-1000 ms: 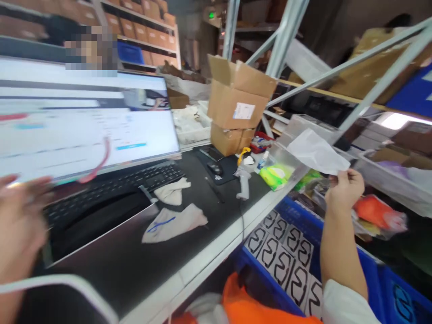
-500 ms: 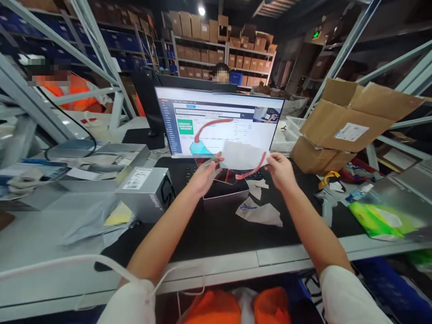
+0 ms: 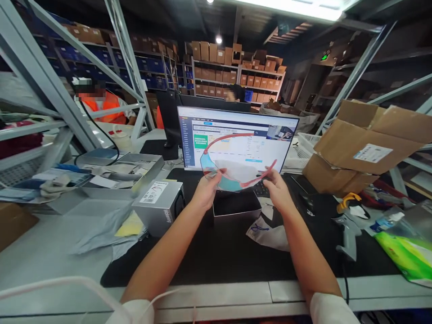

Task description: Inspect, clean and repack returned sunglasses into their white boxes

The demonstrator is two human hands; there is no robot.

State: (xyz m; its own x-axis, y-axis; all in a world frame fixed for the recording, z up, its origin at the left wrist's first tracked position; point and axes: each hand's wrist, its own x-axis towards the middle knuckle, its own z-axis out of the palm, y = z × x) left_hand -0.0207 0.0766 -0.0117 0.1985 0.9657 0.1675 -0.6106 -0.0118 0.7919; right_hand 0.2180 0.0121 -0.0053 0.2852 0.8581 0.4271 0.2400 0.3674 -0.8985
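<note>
Bench edge [image 3: 236, 294], pale, nearest; white sleeves at the bottom corners. Both forearms run forward over a black mat [image 3: 219, 252]. Pale cloth pouch [image 3: 270, 227] with a blue mark lies on the mat just right of centre, partly under the right forearm. Left of the mat: crumpled grey bag [image 3: 97, 222] with a yellow slip [image 3: 130, 225], then a grey box [image 3: 158, 207] with a label on top. Right side: scanner [image 3: 347, 225], grey with a yellow-and-black piece behind it; green packet [image 3: 408, 254] at the far right edge. Open black box [image 3: 236, 207] stands mid-mat, directly below the hands. Left hand [image 3: 205, 191] and right hand [image 3: 278, 191] are raised together in front of the monitor [image 3: 236, 139], holding between them glasses [image 3: 236, 168] with a pink-red frame and a blue-tinted lens. Left fingers pinch the lens end; right fingers close on the other end. A whitish sheet sits against the lens, and whether the right hand also grips it cannot be told. Glasses are above the black box, clear of the mat. Metal tray [image 3: 118, 173] of clutter to the left; stacked cartons [image 3: 364, 144] to the right. Beyond, a person in an orange vest [image 3: 104, 103] behind the racking, and shelves of brown boxes [image 3: 236, 67] at the back.
</note>
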